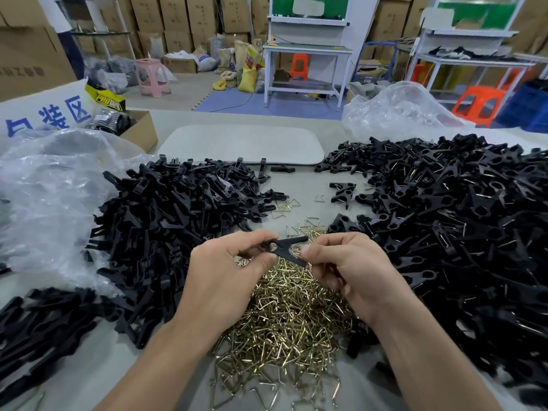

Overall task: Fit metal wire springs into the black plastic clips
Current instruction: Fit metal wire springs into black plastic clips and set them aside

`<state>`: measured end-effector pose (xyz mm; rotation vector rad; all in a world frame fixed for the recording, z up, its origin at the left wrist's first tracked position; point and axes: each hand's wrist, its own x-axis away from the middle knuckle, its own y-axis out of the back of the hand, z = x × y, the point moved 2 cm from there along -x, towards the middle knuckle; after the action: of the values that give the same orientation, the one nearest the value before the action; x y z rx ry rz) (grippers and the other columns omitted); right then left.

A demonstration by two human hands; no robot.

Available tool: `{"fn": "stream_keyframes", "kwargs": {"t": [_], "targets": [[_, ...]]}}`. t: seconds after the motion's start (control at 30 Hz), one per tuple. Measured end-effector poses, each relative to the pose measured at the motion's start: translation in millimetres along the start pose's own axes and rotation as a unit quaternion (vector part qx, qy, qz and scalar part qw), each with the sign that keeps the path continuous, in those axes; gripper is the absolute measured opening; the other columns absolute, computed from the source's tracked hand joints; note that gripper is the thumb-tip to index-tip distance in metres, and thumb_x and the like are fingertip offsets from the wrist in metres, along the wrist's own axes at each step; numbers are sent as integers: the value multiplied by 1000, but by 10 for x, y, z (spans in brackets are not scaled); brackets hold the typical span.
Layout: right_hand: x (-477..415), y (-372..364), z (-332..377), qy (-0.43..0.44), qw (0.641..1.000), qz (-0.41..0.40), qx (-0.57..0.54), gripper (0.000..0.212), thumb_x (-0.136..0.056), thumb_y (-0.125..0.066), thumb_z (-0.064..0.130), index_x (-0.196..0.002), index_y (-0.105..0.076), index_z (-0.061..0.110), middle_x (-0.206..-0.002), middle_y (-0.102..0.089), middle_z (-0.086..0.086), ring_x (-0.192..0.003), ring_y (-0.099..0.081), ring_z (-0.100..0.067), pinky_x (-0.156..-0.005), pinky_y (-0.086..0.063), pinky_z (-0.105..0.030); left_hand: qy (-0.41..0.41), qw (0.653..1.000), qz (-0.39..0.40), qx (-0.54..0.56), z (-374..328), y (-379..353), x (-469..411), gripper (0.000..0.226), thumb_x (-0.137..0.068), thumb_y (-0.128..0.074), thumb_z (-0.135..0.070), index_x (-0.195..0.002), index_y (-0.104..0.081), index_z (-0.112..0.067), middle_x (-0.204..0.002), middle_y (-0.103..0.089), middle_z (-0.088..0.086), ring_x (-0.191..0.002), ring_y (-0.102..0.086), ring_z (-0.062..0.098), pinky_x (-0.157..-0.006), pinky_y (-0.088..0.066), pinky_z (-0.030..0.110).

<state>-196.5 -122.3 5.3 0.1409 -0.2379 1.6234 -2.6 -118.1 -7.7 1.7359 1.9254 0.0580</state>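
Grey worktable (299, 185) is covered with heaped brass-coloured wire springs (284, 315). Above them, a matte black plastic clip (286, 247), ring-ended with two splayed legs, is pinched between curled left hand (225, 271) and right hand (347, 268) fingertips.

Grey table (308, 179) – clip piles (166, 221), springs (290, 321), bags (44, 185)
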Motion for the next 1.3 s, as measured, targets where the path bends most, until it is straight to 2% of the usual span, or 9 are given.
{"fn": "stream_keyframes", "kwargs": {"t": [0.2,0.37,0.5,0.6,0.67,0.8,0.97,1.17,1.3], "targets": [[-1,-40,-14,16,1000,19,-13,29,-83,-77,4,-57,-72,14,-52,-57,-7,-43,-39,-12,-40,-32,-17,14,999,7,44,41,24,-35,48,-77,-90,-18,-97,-76,-59,-83,-77,-16,-77,-73,7,-70,-56,15],[44,-33,-11,-10,985,133,-111,21,-64,-91,14,-63,-70,10,-56,-58,-6,-43,-47,-10,-51,-41,-22,28,989,50,136,52,58,-48,35,-69,-86,-31,-99,-81,-47,-78,-77,-5,-74,-69,10,-74,-57,32],[78,-72,-12,-52,948,256,-183,78,-57,-101,22,-120,-66,-8,-97,-68,-16,-80,-64,-21,-67,-59,-25,1,978,77,196,7,20,-54,36,-69,-85,-19,-98,-83,-40,-91,-81,0,-88,-75,20,-83,-63,39],[84,-111,-10,-45,934,287,-209,60,-74,-89,17,-125,-67,-5,-119,-68,-23,-104,-70,-33,-82,-64,-38,-38,982,54,175,-15,24,-69,41,-69,-91,-18,-95,-82,-48,-113,-76,-12,-109,-70,12,-92,-57,23],[83,-117,-17,-41,930,288,-224,48,-82,-78,13,-125,-68,-5,-123,-68,-25,-110,-70,-34,-88,-62,-43,-48,984,52,163,-6,26,-71,43,-70,-91,-17,-95,-81,-51,-118,-72,-15,-113,-65,11,-96,-54,22],[74,-157,-32,-38,938,252,-234,45,-79,-77,10,-120,-70,-6,-121,-67,-25,-108,-69,-32,-94,-60,-43,-38,992,33,117,19,-2,-59,53,-73,-89,-6,-94,-80,-54,-117,-71,-22,-112,-65,5,-92,-52,16],[32,-172,-37,-52,968,101,-226,25,-72,-77,3,-94,-79,-7,-106,-74,-30,-88,-77,-32,-69,-63,-29,-24,999,-12,31,26,97,-95,59,-76,-90,-14,-116,-73,-54,-115,-71,-29,-109,-66,3,-92,-51,21],[-31,-71,-42,-9,979,-5,-204,21,-65,-77,1,-85,-80,-5,-90,-75,-24,-78,-76,-31,-67,-65,-32,16,990,-116,74,104,233,-145,54,-83,-79,-1,-110,-77,-47,-102,-76,-22,-95,-69,3,-86,-56,26],[-52,-47,-51,4,980,-30,-195,17,-65,-77,3,-81,-80,-4,-88,-75,-23,-77,-76,-31,-71,-66,-35,19,985,-151,87,131,275,-173,59,-84,-76,4,-105,-78,-51,-99,-77,-20,-94,-71,4,-79,-55,13]]}}
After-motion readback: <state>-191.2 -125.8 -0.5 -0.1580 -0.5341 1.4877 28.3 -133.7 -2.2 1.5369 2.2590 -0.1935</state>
